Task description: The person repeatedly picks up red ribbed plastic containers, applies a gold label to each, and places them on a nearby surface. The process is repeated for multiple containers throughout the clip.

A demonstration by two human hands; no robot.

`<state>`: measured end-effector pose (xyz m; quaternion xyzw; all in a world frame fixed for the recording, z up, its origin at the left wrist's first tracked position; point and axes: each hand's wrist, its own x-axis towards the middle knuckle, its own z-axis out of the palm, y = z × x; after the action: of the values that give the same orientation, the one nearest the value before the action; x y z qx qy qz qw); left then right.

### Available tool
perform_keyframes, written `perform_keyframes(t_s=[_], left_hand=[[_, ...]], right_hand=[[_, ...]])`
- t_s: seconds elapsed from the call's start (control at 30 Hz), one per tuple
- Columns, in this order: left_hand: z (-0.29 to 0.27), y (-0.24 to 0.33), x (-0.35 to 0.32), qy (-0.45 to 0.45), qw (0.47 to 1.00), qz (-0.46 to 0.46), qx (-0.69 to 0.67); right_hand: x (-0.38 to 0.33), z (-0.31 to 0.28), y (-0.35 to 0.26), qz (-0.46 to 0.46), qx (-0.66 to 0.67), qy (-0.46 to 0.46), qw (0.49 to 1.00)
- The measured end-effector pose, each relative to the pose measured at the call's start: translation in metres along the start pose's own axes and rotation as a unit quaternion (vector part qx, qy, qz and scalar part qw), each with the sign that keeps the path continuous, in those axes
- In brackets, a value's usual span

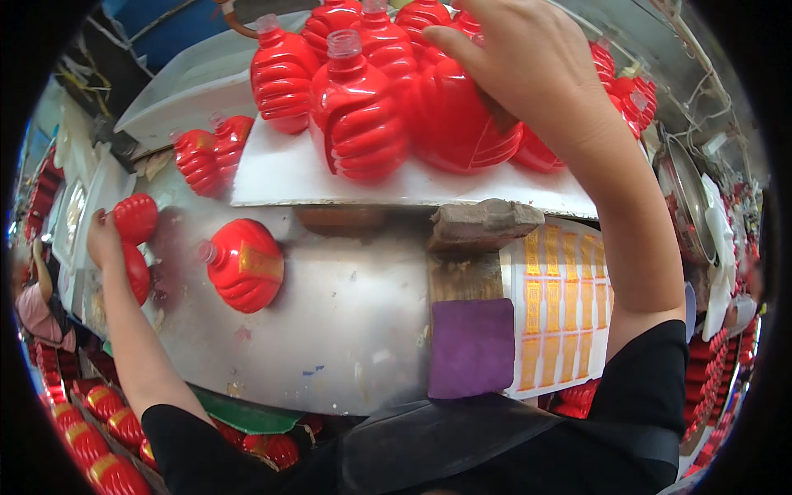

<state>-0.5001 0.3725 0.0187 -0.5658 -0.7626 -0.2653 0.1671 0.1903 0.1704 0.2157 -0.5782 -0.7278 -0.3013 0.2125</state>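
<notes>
On the left, my left hand [102,241] is closed against the side of a red ribbed bottle [136,219]; its fingertips are partly hidden. Just below that bottle, another red bottle [137,274] shows behind my forearm. At the top, my right hand [516,58] reaches over several red bottles on a raised white board [272,177]. Its thumb is stretched away from the palm, while the other fingers are mostly out of sight. A red bottle with a gold label [247,266] lies on the metal worktop [346,330], its clear neck pointing left.
Right of the middle lie a sheet of gold labels [557,309], a purple cloth [471,348] and a grey block [485,223]. Two red bottles [213,155] stand left of the board's edge. More labelled bottles [91,445] fill the lower left. A person [48,301] is at far left.
</notes>
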Motion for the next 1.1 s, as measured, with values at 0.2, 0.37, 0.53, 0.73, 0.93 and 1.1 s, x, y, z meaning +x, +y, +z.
perform_keyframes(t_s=[0.2, 0.37, 0.53, 0.73, 0.93, 1.1], left_hand=[[-0.063, 0.046, -0.052, 0.011, 0.998, -0.053, -0.016], [-0.129, 0.085, -0.059, 0.038, 0.996, -0.036, -0.072], [-0.217, 0.155, -0.053, 0.061, 0.983, 0.081, -0.155], [-0.265, 0.271, -0.079, -0.046, 0.928, 0.272, -0.251], [-0.243, 0.374, -0.119, -0.148, 0.885, 0.366, -0.248], [-0.232, 0.415, -0.133, -0.218, 0.860, 0.348, -0.303]], right_hand=[[0.030, 0.039, -0.068, -0.031, 0.168, -0.138, 0.976], [0.050, 0.032, -0.076, -0.020, 0.153, -0.229, 0.961], [0.005, -0.027, -0.049, 0.038, 0.268, -0.230, 0.935], [-0.102, -0.112, 0.073, 0.222, 0.489, -0.120, 0.835], [-0.239, -0.231, 0.246, 0.512, 0.314, 0.093, 0.794], [-0.366, -0.295, 0.389, 0.653, 0.206, 0.190, 0.703]])
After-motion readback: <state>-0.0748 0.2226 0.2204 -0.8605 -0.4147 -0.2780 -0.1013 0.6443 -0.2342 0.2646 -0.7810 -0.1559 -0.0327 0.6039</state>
